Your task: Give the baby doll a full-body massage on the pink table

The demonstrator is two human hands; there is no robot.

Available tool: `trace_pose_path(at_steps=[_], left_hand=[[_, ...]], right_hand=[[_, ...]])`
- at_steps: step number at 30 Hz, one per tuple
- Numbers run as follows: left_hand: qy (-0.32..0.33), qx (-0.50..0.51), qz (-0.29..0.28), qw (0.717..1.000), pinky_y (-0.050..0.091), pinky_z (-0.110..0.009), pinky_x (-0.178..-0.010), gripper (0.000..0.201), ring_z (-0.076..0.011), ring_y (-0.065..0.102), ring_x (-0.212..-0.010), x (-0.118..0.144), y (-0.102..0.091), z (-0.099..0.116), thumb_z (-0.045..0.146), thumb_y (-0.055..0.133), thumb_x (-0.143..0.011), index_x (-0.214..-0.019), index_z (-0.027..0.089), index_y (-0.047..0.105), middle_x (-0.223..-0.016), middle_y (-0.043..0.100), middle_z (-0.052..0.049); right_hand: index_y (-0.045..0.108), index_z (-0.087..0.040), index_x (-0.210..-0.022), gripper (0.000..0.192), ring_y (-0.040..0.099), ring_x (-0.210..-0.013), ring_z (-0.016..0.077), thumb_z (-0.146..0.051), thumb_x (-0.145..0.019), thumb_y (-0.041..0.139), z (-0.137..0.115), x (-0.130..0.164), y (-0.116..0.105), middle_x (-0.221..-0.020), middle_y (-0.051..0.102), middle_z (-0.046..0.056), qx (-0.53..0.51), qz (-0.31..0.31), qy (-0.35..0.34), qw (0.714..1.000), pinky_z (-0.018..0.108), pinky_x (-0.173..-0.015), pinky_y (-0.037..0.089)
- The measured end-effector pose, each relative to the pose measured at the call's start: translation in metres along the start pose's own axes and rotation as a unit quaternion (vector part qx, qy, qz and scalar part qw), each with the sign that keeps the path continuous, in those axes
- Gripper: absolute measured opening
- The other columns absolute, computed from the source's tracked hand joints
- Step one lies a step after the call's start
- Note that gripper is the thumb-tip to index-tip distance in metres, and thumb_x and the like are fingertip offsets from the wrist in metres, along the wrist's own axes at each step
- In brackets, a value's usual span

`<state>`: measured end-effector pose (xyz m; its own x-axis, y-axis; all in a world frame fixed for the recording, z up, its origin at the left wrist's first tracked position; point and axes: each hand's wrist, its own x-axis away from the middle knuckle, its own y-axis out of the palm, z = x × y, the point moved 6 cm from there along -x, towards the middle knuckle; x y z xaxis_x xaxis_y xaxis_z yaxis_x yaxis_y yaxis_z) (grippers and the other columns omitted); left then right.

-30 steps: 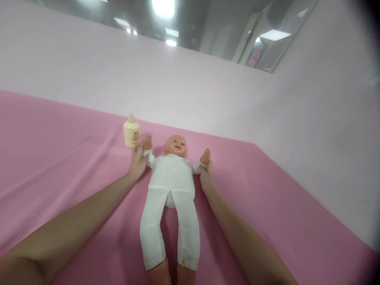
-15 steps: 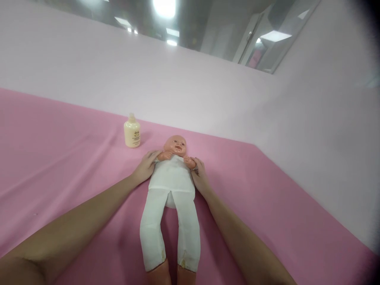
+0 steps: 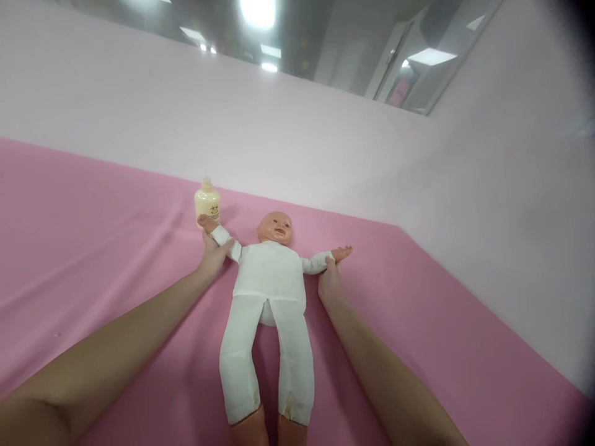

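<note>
A baby doll (image 3: 269, 272) with a white cloth body lies on its back, head towards the wall and both arms spread out sideways. My left hand (image 3: 214, 253) is closed round the doll's arm on the left, near its wrist. On the other side, my right hand (image 3: 330, 279) grips the doll's other arm (image 3: 317, 263) close to the wrist, with the thumb on top and the other fingers mostly hidden. Behind the doll's left-side hand (image 3: 207, 222) stands a cream-coloured bottle (image 3: 207, 201), partly covered by it.
The doll rests on a pink padded surface (image 3: 418, 322) with creases at the left. A pale wall (image 3: 232, 130) rises along its back edge and another on the right. Above, a mirror or window (image 3: 316, 43) shows bright lights.
Both of the doll's arms have swung from its chest outwards to the sides, with my hands moving apart along with them. The doll's body and the bottle have stayed put.
</note>
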<state>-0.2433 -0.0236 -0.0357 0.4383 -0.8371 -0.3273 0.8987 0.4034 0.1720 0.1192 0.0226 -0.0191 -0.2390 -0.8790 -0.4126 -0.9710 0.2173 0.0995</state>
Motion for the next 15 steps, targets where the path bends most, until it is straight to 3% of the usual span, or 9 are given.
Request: trace_pose_path(at_steps=[3, 6, 10, 12, 15], left_hand=[[0.035, -0.051, -0.049, 0.997, 0.041, -0.045, -0.107, 0.084, -0.0243, 0.042, -0.134, 0.006, 0.009, 0.014, 0.029, 0.059, -0.085, -0.149, 0.038, 0.006, -0.148, 0.037, -0.007], [0.108, -0.149, -0.124, 0.975, 0.029, -0.048, -0.115, 0.073, -0.0253, 0.036, -0.137, 0.017, 0.025, 0.033, 0.022, 0.05, -0.087, -0.152, 0.03, 0.018, -0.147, 0.04, -0.008], [0.19, -0.262, -0.239, 0.915, 0.031, -0.048, -0.114, 0.061, -0.0244, 0.044, -0.128, 0.032, 0.048, 0.045, 0.007, 0.039, -0.083, -0.141, 0.026, 0.046, -0.134, 0.05, -0.008], [0.206, -0.287, -0.253, 0.901, 0.033, -0.046, -0.113, 0.064, -0.0234, 0.045, -0.126, 0.035, 0.052, 0.046, 0.002, 0.036, -0.08, -0.137, 0.027, 0.051, -0.131, 0.051, -0.008], [0.198, -0.296, -0.246, 0.901, 0.034, -0.046, -0.113, 0.066, -0.023, 0.045, -0.127, 0.035, 0.051, 0.045, 0.001, 0.035, -0.079, -0.137, 0.028, 0.05, -0.131, 0.05, -0.008]], right_hand=[[0.025, -0.032, -0.147, 0.068, 0.036, -0.141, 0.0229, -0.03, -0.083, 0.047, -0.011, 0.009, 0.009, -0.154, 0.033, 0.003, 0.015, -0.027, 0.034, 0.999, 0.048, -0.113, 0.036], [0.035, -0.029, -0.143, 0.06, 0.048, -0.129, 0.0237, -0.027, -0.084, 0.046, -0.032, 0.021, 0.026, -0.141, 0.05, 0.006, 0.058, -0.12, -0.011, 0.991, 0.049, -0.108, 0.04], [0.059, -0.028, -0.124, 0.051, 0.046, -0.128, 0.0224, -0.012, -0.077, 0.045, -0.044, 0.033, 0.042, -0.133, 0.055, 0.005, 0.166, -0.228, -0.094, 0.955, 0.048, -0.114, 0.031], [0.063, -0.028, -0.118, 0.054, 0.043, -0.13, 0.0219, -0.007, -0.073, 0.042, -0.043, 0.035, 0.044, -0.132, 0.054, 0.004, 0.207, -0.248, -0.117, 0.939, 0.047, -0.117, 0.027], [0.06, -0.028, -0.12, 0.058, 0.042, -0.13, 0.0213, -0.006, -0.071, 0.04, -0.043, 0.035, 0.045, -0.132, 0.053, 0.004, 0.215, -0.248, -0.122, 0.937, 0.047, -0.117, 0.027]])
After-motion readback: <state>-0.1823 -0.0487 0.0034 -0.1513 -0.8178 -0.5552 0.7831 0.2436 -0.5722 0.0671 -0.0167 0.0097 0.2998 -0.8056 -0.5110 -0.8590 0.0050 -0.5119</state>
